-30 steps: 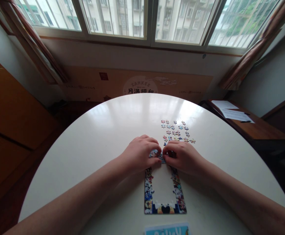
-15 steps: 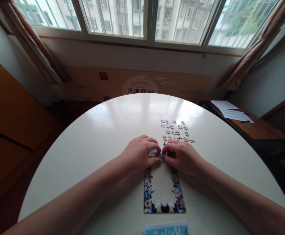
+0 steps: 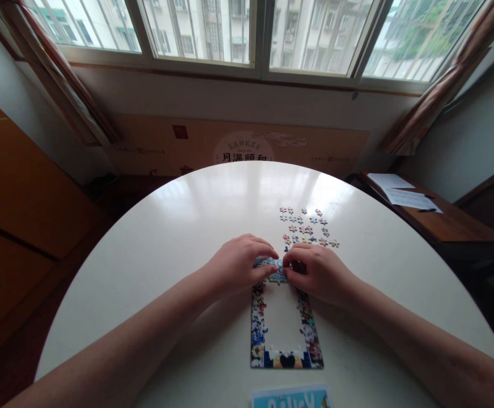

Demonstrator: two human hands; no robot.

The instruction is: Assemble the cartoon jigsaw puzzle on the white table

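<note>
A partly built jigsaw puzzle [image 3: 258,340] lies flat on the white table, its border joined around a bare middle. Blue pieces with lettering form its far edge. At that edge's left side, my left hand [image 3: 241,262] rests with thumb and forefinger apart, the fingertips close to the blue pieces. My right hand [image 3: 317,269] is pinched at the right part of the same edge, fingertips down on a puzzle piece [image 3: 284,271] that they mostly cover. Just beyond the hands lie several loose puzzle pieces [image 3: 305,229], spread in rough rows.
The round white table [image 3: 166,238] fills the middle of the view. A blue printed card or box [image 3: 292,398] is cut off at the bottom edge. To the right, papers [image 3: 412,199] and pens lie on a brown side table [image 3: 459,221]. Windows and a printed cardboard panel [image 3: 145,141] stand behind.
My left thumb and forefinger have loosened and drawn slightly away, so more of the blue lettered edge shows. My right hand stays pinched in nearly the same spot.
</note>
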